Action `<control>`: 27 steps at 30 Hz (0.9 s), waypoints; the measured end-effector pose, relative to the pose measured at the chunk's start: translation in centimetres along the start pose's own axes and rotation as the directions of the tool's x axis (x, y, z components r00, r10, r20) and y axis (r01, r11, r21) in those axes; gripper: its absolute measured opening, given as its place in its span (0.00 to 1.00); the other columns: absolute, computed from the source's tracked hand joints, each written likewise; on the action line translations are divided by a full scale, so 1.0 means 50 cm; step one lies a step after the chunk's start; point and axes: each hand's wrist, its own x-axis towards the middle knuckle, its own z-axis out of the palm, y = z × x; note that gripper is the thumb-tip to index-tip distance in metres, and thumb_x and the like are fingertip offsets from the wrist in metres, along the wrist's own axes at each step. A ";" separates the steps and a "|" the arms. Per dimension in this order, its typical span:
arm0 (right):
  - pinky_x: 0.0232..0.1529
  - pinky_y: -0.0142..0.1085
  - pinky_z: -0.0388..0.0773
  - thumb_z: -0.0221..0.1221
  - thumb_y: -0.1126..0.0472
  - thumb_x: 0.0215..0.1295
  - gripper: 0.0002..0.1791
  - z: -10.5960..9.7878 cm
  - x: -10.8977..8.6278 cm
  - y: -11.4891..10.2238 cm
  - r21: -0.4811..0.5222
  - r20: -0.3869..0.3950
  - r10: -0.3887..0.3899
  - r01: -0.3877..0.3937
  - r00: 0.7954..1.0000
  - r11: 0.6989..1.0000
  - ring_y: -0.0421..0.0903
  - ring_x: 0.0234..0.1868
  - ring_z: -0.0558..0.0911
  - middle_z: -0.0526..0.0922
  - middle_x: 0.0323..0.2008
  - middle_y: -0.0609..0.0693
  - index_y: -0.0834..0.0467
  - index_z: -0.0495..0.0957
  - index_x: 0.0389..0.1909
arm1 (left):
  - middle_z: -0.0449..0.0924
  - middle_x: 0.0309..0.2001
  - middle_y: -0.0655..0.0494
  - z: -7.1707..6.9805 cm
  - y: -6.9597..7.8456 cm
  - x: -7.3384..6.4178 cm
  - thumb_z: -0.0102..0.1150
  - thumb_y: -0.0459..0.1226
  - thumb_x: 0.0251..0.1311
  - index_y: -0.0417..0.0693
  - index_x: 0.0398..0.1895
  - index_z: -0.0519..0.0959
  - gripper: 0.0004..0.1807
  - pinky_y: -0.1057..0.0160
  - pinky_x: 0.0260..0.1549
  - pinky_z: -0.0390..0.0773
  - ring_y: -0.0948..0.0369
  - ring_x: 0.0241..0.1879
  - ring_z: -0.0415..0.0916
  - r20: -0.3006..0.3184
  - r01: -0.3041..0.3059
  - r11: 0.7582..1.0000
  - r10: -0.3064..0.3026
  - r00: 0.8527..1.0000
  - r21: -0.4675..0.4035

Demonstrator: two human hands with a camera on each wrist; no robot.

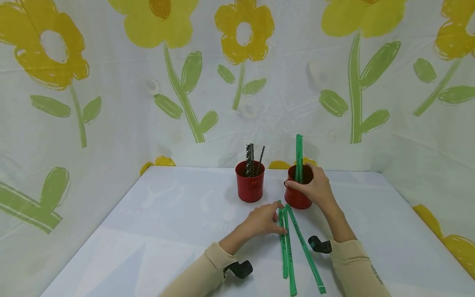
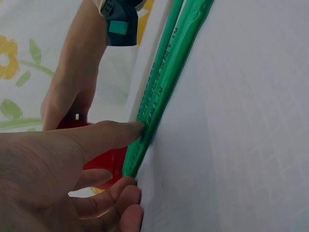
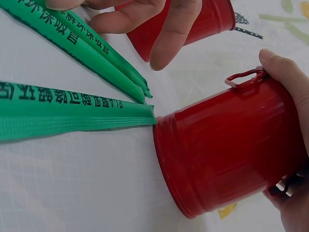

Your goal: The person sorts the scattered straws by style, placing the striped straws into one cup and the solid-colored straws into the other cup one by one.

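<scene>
Three straws in green paper wrappers [image 1: 306, 249] lie on the table, their far ends close together by the right-hand red bucket [image 1: 298, 201]. My left hand [image 1: 261, 220] is over the left two straws; its thumb touches a wrapper [image 2: 159, 92] and the other fingertips rest near the straws' far end. With my right hand [image 1: 322, 189] I grip the red bucket near its rim, thumb at the side handle [image 3: 246, 77] and fingers round the far side. More green-wrapped straws [image 1: 299, 154] stand upright inside this bucket.
A second red bucket [image 1: 250, 189] stands to the left, holding several black straws with white dots [image 1: 250, 159]. The white table [image 1: 159, 231] meets a flower-printed curtain [image 1: 282, 95] at the back and sides. A black camera [image 1: 242, 269] sits on each wrist.
</scene>
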 end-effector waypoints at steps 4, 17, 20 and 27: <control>0.53 0.60 0.79 0.71 0.39 0.51 0.48 0.000 0.002 0.001 -0.003 -0.002 -0.005 0.005 1.000 1.000 0.60 0.61 0.69 0.70 0.61 0.62 0.59 0.62 0.67 | 0.78 0.33 0.61 -0.002 0.003 -0.001 0.76 0.48 0.48 0.56 0.64 0.71 0.38 0.70 0.25 0.72 0.66 0.30 0.71 0.010 0.017 1.000 -0.017 1.000 -0.003; 0.52 0.59 0.80 0.70 0.38 0.51 0.49 0.001 0.002 0.003 -0.003 -0.007 -0.004 0.004 1.000 1.000 0.60 0.62 0.69 0.69 0.61 0.62 0.58 0.61 0.68 | 0.79 0.31 0.62 -0.014 0.014 -0.006 0.76 0.50 0.46 0.53 0.65 0.72 0.40 0.65 0.29 0.72 0.65 0.30 0.73 0.037 0.118 0.992 -0.120 0.992 0.050; 0.52 0.59 0.80 0.70 0.38 0.51 0.50 0.001 0.002 0.004 0.003 -0.005 -0.002 0.002 1.000 1.000 0.59 0.62 0.69 0.69 0.62 0.62 0.58 0.61 0.69 | 0.78 0.30 0.61 -0.016 0.015 -0.006 0.76 0.50 0.46 0.52 0.63 0.72 0.39 0.65 0.28 0.72 0.64 0.29 0.73 0.039 0.146 0.987 -0.149 0.988 0.066; 0.51 0.59 0.80 0.70 0.37 0.51 0.51 0.003 0.003 0.006 -0.005 -0.003 0.005 -0.005 1.000 1.000 0.59 0.62 0.69 0.69 0.62 0.62 0.57 0.60 0.69 | 0.76 0.26 0.60 -0.018 0.017 -0.007 0.76 0.48 0.46 0.50 0.55 0.77 0.31 0.65 0.26 0.72 0.62 0.28 0.72 0.047 0.192 0.976 -0.198 0.979 0.102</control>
